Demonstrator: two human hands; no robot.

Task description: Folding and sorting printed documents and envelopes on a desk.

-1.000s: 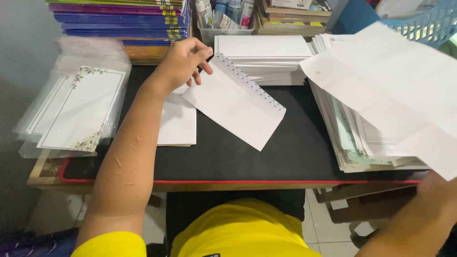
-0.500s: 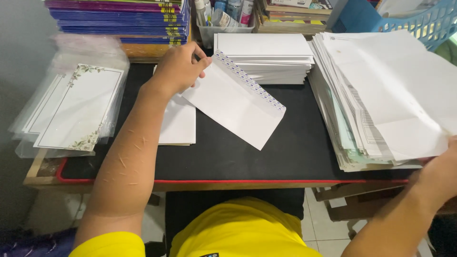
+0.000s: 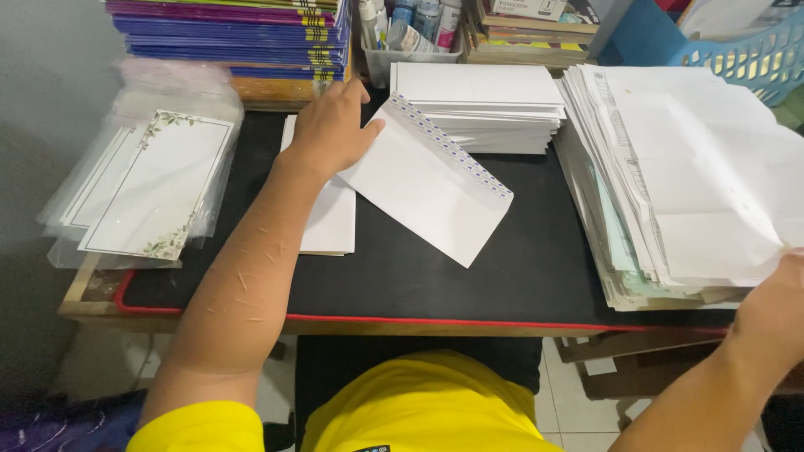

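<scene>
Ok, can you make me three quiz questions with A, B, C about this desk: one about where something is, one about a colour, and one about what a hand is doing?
1. Where does the slanted white envelope lie?
A. On the black mat
B. In the blue basket
C. On the floor

2. What colour is the mat's front edge?
A. Green
B. Red
C. White

3. What is the left hand doing?
A. Hanging in the air
B. Holding a bottle
C. Resting on the envelope's corner

Answers: 1 A, the envelope lies flat on the mat between the paper stacks. 2 B, a red line runs along the mat's near edge. 3 C, the thumb and palm touch the envelope's upper left corner, while the right hand is at the big paper pile.
</scene>
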